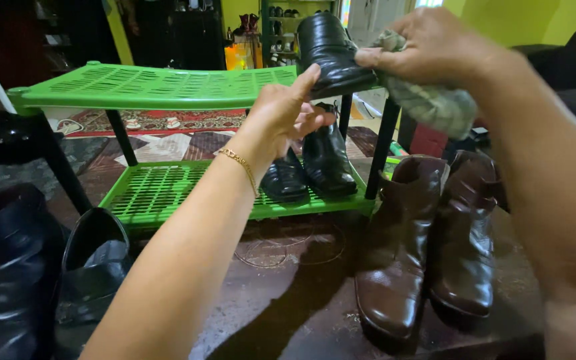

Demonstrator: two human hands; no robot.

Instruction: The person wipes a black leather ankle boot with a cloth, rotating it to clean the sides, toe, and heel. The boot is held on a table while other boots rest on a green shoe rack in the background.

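Black boot (331,50) up on the top shelf (148,85) of the green rack, at its right end, and both hands are on it. The left hand (288,110) steadies the boot's lower edge, thumb up against the leather, fingers loosely curled, grip holding nothing but the boot's side. The right hand (428,47) has its grip closed on a greyish cloth (435,103), pressing it to the boot's right side. A gold bracelet (240,163) sits on the left wrist. On the lower shelf (161,190), a black pair (311,167) stands under the left hand. Right of the rack, two brown boots (428,247) stand together on the floor. At far left, more black shoes (41,267).
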